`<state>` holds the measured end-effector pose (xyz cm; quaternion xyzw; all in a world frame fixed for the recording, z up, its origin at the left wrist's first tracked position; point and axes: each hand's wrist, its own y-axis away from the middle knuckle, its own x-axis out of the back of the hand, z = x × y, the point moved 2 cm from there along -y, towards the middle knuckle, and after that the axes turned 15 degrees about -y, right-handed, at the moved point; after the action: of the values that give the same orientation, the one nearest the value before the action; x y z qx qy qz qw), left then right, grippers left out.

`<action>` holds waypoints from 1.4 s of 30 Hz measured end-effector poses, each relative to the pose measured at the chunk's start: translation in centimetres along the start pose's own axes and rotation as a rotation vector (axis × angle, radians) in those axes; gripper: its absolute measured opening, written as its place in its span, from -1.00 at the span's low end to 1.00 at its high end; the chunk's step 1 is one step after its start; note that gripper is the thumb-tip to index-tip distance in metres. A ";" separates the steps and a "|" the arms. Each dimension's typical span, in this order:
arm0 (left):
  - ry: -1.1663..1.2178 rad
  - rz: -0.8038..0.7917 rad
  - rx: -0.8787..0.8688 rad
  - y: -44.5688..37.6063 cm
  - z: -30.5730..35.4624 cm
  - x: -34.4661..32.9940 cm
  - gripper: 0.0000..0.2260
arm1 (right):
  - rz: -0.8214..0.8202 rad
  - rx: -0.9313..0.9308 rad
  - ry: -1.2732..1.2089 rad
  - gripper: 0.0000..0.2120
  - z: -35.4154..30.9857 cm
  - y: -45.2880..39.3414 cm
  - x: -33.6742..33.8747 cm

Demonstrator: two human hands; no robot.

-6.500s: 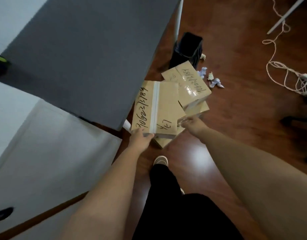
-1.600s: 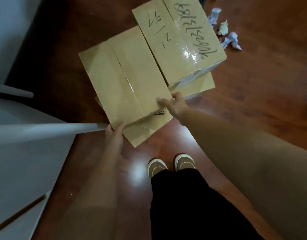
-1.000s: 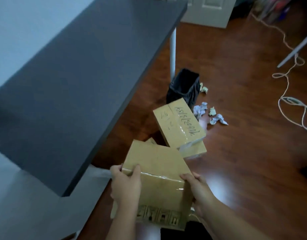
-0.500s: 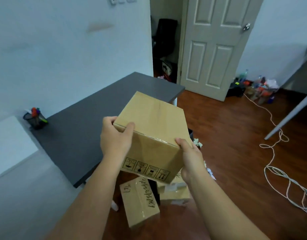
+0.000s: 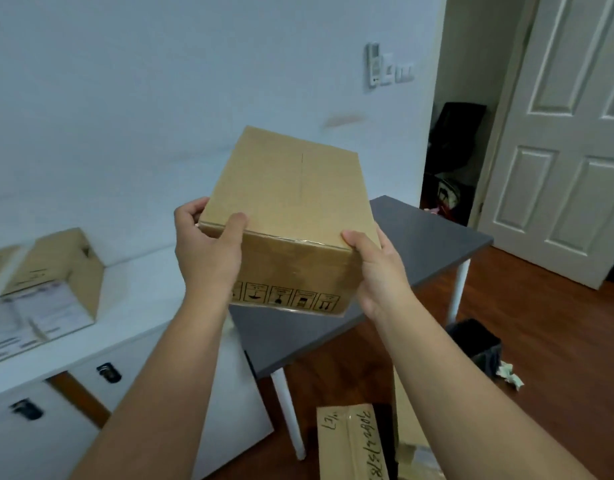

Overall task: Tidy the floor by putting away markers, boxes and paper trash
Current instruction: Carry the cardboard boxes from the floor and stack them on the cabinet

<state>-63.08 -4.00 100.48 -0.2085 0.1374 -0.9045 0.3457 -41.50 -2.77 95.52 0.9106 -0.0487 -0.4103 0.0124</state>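
I hold the cardboard box (image 5: 291, 220) up at chest height in both hands. My left hand (image 5: 208, 251) has its grip on the near left corner, thumb curled over the top edge and fingers round the side. My right hand (image 5: 378, 268) has its grip on the near right corner, thumb on the top face. The box is tilted, its far end higher, and a row of black handling symbols runs along the near face.

Below my right forearm a second box with handwritten numbers (image 5: 350, 441) lies on the wooden floor (image 5: 558, 341), beside the near white leg of the table (image 5: 419, 244). The box I hold hangs over the table's near left corner, where the dark top meets the white cabinet (image 5: 132, 327). Open room lies on the cabinet top between that corner and the open box with papers (image 5: 52, 278) at its left end; that end is blurred, so I think those are papers. Right of the table, the black bin (image 5: 478, 344) stands on the floor with crumpled paper (image 5: 509, 374) just beside it. Beyond is the white door (image 5: 568, 140).

Half a second ago the box was lower and the cabinet top out of sight; it has risen and I have turned left.
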 end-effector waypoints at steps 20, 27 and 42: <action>0.096 0.282 0.379 -14.2 -25.7 20.3 -0.61 | -0.272 -0.230 0.371 -0.61 29.4 -6.7 -23.2; 0.057 0.131 0.358 -17.2 -32.3 18.9 -0.56 | -0.205 -0.216 0.511 -0.51 34.9 -11.2 -21.7; -1.137 -0.068 -0.025 -28.8 -38.8 20.7 -0.33 | -0.240 -0.168 1.147 -0.49 42.0 -22.4 -27.6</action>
<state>-111.69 6.77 83.68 -0.6711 -0.0664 -0.6589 0.3333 -89.31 22.94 86.84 0.9820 0.1017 0.1464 0.0621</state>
